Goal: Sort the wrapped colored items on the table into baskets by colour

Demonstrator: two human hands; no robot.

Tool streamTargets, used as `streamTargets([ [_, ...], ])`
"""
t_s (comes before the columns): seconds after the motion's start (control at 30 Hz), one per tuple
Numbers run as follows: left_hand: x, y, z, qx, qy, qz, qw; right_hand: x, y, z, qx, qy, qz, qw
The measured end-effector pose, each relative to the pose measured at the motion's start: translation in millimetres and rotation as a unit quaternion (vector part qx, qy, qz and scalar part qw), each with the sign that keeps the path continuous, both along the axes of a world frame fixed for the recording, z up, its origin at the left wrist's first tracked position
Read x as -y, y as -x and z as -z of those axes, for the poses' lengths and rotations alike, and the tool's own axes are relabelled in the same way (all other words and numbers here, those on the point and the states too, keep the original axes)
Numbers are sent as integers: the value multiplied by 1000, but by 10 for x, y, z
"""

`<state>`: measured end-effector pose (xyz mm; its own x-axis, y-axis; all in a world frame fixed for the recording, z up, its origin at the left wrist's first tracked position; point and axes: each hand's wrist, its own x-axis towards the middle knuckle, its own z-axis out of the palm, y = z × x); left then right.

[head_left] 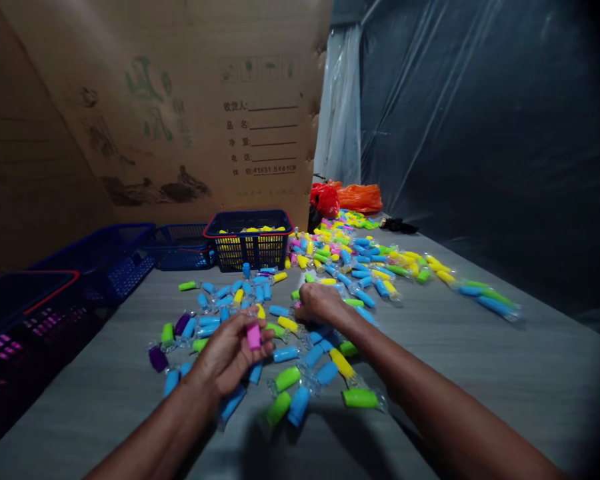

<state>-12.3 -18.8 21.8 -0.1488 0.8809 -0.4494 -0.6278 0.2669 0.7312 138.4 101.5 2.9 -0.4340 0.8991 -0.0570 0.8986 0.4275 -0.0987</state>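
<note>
On the palm side of my left hand (pixel 237 347), between its curled fingers, lies a pink wrapped piece (pixel 253 337). My right hand (pixel 316 301) reaches into the pile a little further off, its fingers pressed together; a bit of pink shows at the fingertips, too small to make out. Around both hands lie many small wrapped pieces, such as a blue one (pixel 286 354), a yellow one (pixel 341 363), a green one (pixel 360 399) and a purple one (pixel 157 359).
A dark blue basket (pixel 250 250) with yellow pieces stands behind the pile, with more baskets along the left, one holding pink pieces (pixel 3 347). Large cardboard (pixel 180 100) rises behind. Red and orange bags (pixel 357 198) lie at the back; plastic sheeting (pixel 480 133) hangs right.
</note>
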Motion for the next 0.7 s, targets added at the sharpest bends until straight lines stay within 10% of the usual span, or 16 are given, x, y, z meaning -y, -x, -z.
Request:
streamTargets([
  [0.27,64,-361,198,145,-38,-13,989,350,-82,-269,-267,58,-136,952],
  [0.7,75,-393,282,255,-78,12,964,737,99,-329,-358,-4,-263,896],
])
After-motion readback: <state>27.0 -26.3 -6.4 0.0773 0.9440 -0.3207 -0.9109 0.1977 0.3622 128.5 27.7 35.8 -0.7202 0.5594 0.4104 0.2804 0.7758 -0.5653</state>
